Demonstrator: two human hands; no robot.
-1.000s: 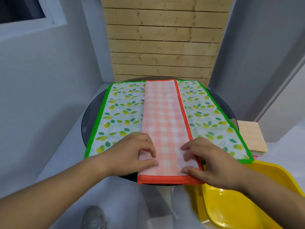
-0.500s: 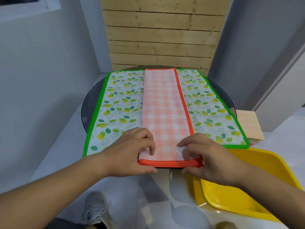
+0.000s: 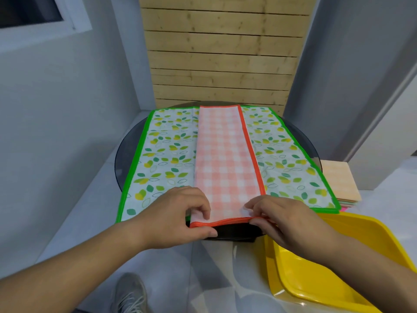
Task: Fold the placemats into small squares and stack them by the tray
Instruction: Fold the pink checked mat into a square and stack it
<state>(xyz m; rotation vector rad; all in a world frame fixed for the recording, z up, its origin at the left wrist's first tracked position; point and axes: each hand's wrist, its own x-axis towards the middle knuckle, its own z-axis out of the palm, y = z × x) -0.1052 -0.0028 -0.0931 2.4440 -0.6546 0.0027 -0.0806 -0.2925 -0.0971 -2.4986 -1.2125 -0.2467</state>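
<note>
Left of the yellow tray point(image 3: 327, 279), the checked placemat point(image 3: 225, 163) lies folded into a long strip. The left hand point(image 3: 178, 218) and right hand point(image 3: 286, 222) each pinch a hem corner at the end nearest the tray. The fold will likely go best if both corners lift evenly and meet the far hem squarely before creasing.

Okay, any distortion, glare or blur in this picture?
Head view: wide-angle lens bows the walls at the sides; light is soft and even, faint sheen on the yellow tray; left hand, right hand and checked placemat look sharp.
</note>
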